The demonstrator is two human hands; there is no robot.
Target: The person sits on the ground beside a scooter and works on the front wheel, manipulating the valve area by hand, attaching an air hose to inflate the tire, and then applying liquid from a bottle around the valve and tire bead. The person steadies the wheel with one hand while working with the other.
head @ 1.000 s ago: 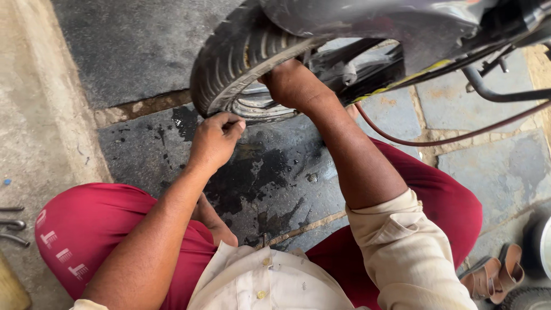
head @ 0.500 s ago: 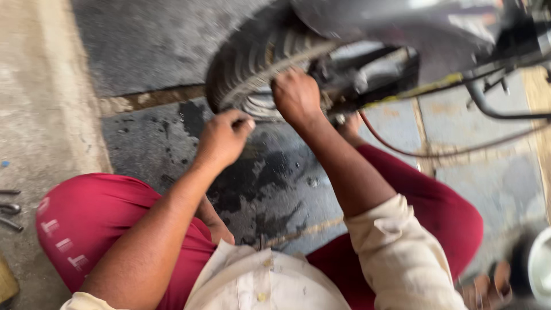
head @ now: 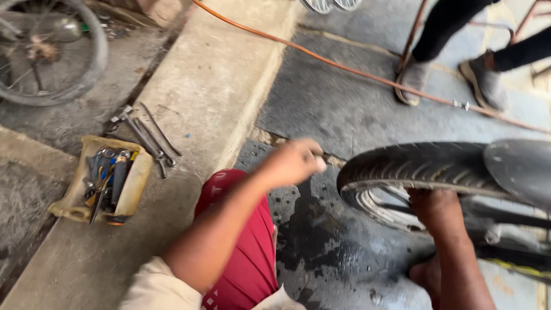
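Observation:
A motorcycle wheel with a black treaded tyre stands at the right under a grey mudguard. My right hand reaches up from below and grips the tyre's lower edge at the rim. My left hand hangs in the air left of the tyre, apart from it. It is blurred and its fingers are curled shut. I cannot tell whether anything small is inside them. My knee in red trousers is below that hand.
A yellowish tray of hand tools sits on the concrete kerb at left, loose wrenches beside it. A bare bicycle wheel lies at top left. An orange hose crosses the floor. Another person's feet stand at top right.
The view has swung left and up, which brings the tool tray and kerb into sight. My left hand has pulled away from the tyre to the left; my right hand stays on the wheel.

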